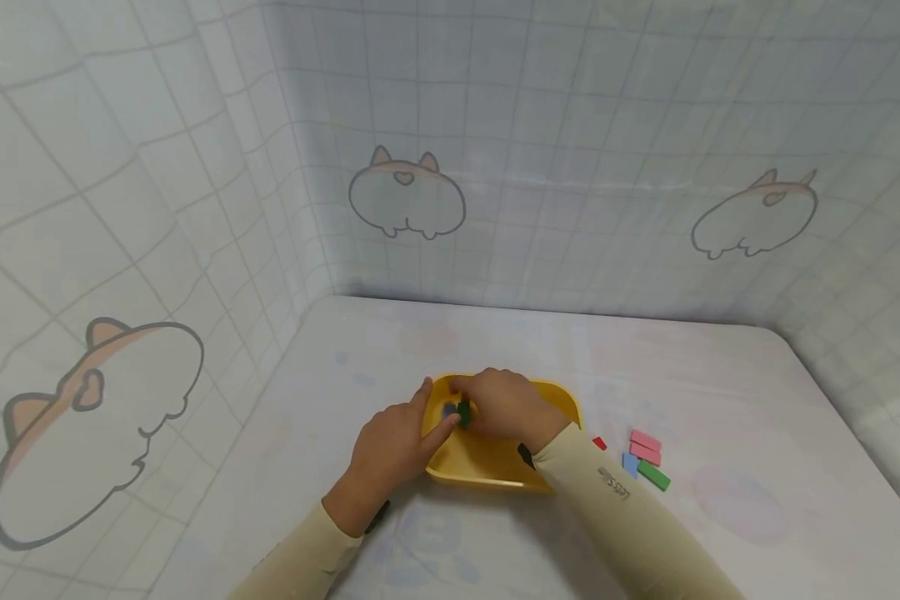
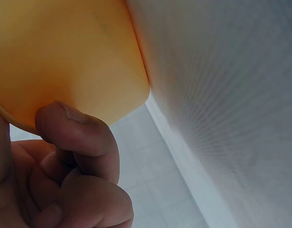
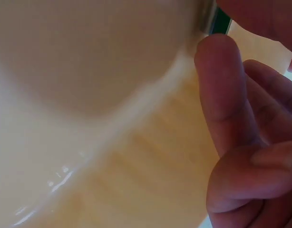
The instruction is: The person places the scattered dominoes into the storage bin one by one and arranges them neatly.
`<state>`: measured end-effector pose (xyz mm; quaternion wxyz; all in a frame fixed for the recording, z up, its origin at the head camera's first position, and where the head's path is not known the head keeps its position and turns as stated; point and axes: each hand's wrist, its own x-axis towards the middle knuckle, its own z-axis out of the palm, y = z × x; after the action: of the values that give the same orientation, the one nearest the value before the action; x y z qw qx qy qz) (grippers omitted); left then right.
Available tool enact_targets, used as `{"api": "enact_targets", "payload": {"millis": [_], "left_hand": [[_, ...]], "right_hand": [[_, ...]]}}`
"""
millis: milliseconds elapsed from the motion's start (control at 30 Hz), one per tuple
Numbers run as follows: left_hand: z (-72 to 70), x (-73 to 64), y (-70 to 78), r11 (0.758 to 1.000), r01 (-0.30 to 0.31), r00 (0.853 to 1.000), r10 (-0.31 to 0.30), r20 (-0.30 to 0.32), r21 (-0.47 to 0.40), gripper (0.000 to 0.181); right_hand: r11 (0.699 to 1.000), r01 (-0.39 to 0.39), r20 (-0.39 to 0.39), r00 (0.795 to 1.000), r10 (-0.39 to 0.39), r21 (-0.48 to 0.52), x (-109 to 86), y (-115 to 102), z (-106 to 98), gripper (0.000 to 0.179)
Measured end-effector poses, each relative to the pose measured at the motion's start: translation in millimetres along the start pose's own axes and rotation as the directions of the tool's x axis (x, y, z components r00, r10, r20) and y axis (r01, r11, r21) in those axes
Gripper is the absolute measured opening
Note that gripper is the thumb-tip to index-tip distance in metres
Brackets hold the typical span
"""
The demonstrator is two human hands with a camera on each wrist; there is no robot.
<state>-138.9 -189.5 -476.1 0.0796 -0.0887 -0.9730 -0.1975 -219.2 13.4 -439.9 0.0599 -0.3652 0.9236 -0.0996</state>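
Note:
A yellow plastic tray (image 1: 487, 458) with rounded corners stands on the table. My left hand (image 1: 393, 437) grips its left side, thumb over the rim; the left wrist view shows curled fingers against the outer wall (image 2: 79, 57). Inside, near the left end, my right hand (image 1: 506, 404) pinches a small dark green block (image 1: 464, 412), whose edge shows between finger and thumb in the right wrist view (image 3: 221, 23). A bluish piece (image 1: 449, 409) lies beside it, close to the left thumb. The right hand and forearm hide part of the tray.
Right of the tray lie two pink blocks (image 1: 645, 447), a blue block (image 1: 630, 464), a green block (image 1: 654, 475) and a red piece (image 1: 599, 443), partly behind the right sleeve. Tile-patterned white sheeting (image 1: 555, 242) rises behind the table and along both sides.

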Motion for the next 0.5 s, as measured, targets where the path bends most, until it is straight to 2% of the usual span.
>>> {"api": "enact_targets", "payload": {"millis": [233,500], "left_hand": [[-0.4,-0.7,0.2,1.000,-0.005,1.000,0.005,-0.007,-0.002,0.098],[0.3,-0.4,2.1,1.000,0.001,1.000,-0.001,-0.017,-0.005,0.093]], "right_hand": [[1.000,-0.012,0.032,0.999,0.012,-0.008,2.6,1.0,3.6,0.042],[1.000,0.002,0.013,1.000,-0.001,-0.008,2.7,1.0,5.5,0.036]]}}
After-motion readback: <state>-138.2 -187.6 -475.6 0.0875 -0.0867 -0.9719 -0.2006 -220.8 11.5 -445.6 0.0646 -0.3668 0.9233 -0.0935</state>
